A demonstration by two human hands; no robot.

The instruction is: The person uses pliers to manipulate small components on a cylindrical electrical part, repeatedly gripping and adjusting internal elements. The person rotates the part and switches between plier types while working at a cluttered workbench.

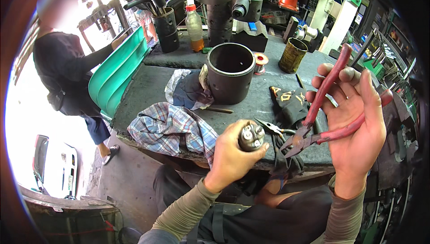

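My left hand (229, 158) is wrapped round a dark, stubby cylinder (252, 137); its end face shows several round metal parts, some with pale centres. What it is exactly I cannot make out. Red-handled pliers (326, 86) rest in my right hand (356, 132), palm up, one handle against the fingers and the other across the palm by the thumb. Their jaws point down toward the bench's front edge. Between the hands lie needle-nose pliers (274, 128) on dark cloth. A plaid cloth (166, 125) is bunched left of my left hand.
On the bench (154, 80) stand a thick steel pipe section (230, 78), a solder-like spool (260, 63), a rusty can (293, 56) and a red-capped bottle (194, 29). A dark printed cloth (289, 103) lies at right. Another person (67, 69) stands at left beside a green corrugated sheet (118, 73).
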